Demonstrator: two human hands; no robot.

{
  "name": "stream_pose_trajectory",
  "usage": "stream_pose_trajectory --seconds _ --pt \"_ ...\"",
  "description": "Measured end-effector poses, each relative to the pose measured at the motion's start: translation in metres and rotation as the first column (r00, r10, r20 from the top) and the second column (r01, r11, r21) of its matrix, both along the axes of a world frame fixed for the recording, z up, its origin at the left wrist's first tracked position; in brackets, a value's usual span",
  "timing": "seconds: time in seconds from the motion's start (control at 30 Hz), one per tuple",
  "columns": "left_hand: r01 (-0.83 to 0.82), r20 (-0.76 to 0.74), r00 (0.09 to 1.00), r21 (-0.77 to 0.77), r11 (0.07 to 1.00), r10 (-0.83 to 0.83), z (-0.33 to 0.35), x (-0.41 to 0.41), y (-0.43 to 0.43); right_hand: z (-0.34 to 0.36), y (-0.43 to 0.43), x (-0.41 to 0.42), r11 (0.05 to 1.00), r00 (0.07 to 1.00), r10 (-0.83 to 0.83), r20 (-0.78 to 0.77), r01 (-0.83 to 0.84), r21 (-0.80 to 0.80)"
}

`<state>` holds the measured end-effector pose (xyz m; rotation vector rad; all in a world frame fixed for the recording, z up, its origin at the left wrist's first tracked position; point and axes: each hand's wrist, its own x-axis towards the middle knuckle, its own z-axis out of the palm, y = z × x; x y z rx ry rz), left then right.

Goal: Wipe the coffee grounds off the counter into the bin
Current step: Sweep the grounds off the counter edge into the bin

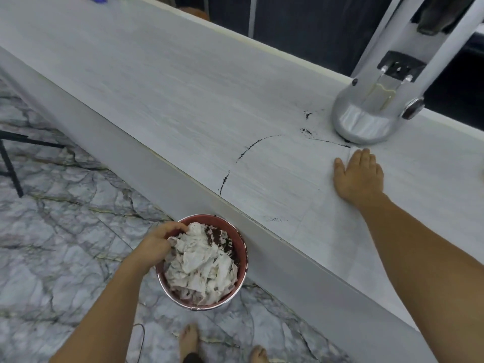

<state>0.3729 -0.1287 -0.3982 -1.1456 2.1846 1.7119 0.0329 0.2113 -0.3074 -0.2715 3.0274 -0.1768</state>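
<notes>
Thin dark lines of coffee grounds [247,149] curve in an arc across the pale counter [157,82], with small specks [306,131] near a silver appliance and a faint smudge [275,220] by the front edge. My right hand [358,176] lies flat, palm down and fingers apart, just right of the arc; a faint outline of a thin white sheet [301,189] shows under it. My left hand [157,244] grips the rim of a reddish round bin [242,247], held against the counter's front below the edge. The bin is full of crumpled white paper [204,268] dusted with grounds.
A silver appliance base [366,121] stands on the counter just beyond my right hand. Black stand legs [10,166] rest on the marble floor [65,231] at the left. My bare feet [188,341] and a thin cable [141,336] are below the bin.
</notes>
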Motion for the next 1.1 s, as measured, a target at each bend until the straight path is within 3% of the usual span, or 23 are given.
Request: stream_pose_trajectory --seconds 0.13,0.27,0.47,0.63,1.1 --pt "0.108 0.049 0.993 0.025 0.994 -0.109 0.0 -0.011 -0.021 -0.007 -0.056 0.002 0.998 0.998 0.058 -0.037 -0.058 -0.001" --pt "0.317 0.069 0.946 0.01 0.948 -0.317 -0.006 -0.025 -0.052 -0.008 -0.098 0.0 0.997 0.996 0.071 -0.047 -0.071 0.002" --pt "0.379 0.009 0.924 0.114 0.918 -0.383 0.009 -0.041 -0.071 -0.007 -0.131 0.007 0.906 0.905 0.422 -0.05 -0.423 -0.006" --pt "0.389 0.023 0.918 0.135 0.911 -0.395 0.01 -0.045 -0.079 -0.003 -0.141 0.018 0.793 0.792 0.609 -0.034 -0.609 0.016" --pt "0.288 0.015 0.957 0.118 0.95 -0.291 0.014 -0.028 -0.056 0.001 -0.175 0.096 0.503 0.503 0.864 0.014 -0.864 0.024"
